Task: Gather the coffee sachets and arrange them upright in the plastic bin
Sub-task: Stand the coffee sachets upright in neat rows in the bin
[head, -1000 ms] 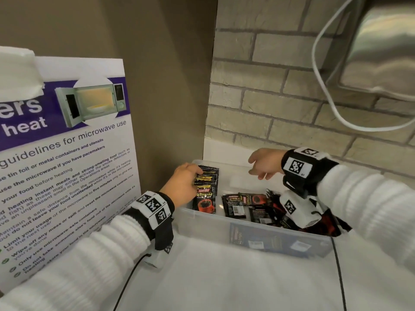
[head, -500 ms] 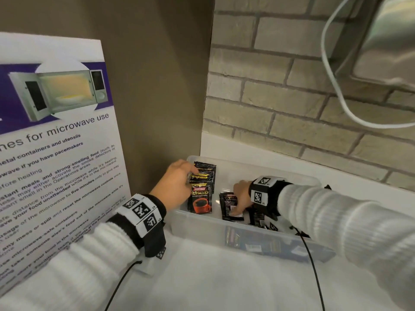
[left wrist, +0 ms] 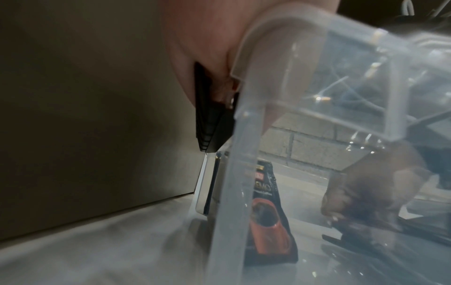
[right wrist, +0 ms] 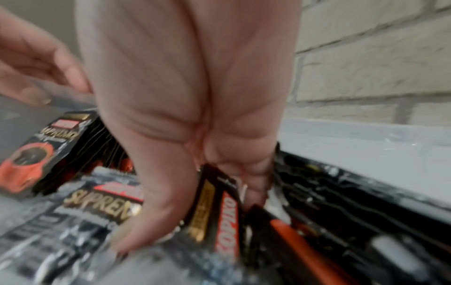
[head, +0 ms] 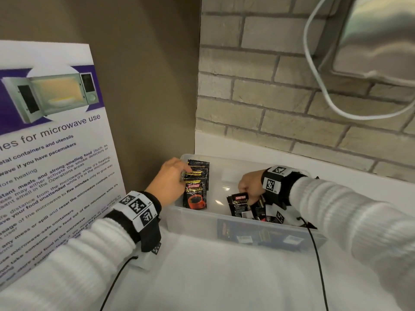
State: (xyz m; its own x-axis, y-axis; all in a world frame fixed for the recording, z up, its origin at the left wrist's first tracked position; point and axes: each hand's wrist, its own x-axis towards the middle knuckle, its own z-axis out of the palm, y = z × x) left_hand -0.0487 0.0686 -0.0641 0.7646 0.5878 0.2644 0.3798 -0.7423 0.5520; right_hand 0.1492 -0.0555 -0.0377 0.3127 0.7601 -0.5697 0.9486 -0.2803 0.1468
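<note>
A clear plastic bin (head: 202, 223) stands on the white counter against the brick wall. At its left end a stack of black Kopiko sachets (head: 198, 176) stands upright. My left hand (head: 173, 178) grips their tops against the bin's rim (left wrist: 244, 135); the front sachet (left wrist: 266, 208) shows a red cup. My right hand (head: 249, 190) reaches into the middle of the bin and pinches a sachet (right wrist: 219, 212) between thumb and fingers. Several loose sachets (head: 269, 214) lie flat under and to the right of it. The right wrist view also shows the upright stack (right wrist: 48, 146) and my left hand (right wrist: 31, 63).
A microwave-use poster (head: 51, 142) leans against the brown wall at the left. A steel wall unit (head: 377, 37) with a white cable (head: 325, 93) hangs above right. The white counter (head: 213, 277) runs in front of the bin.
My right hand has come down from the bin's far rim into the loose sachets and taken hold of one. My left hand has stayed on the upright stack.
</note>
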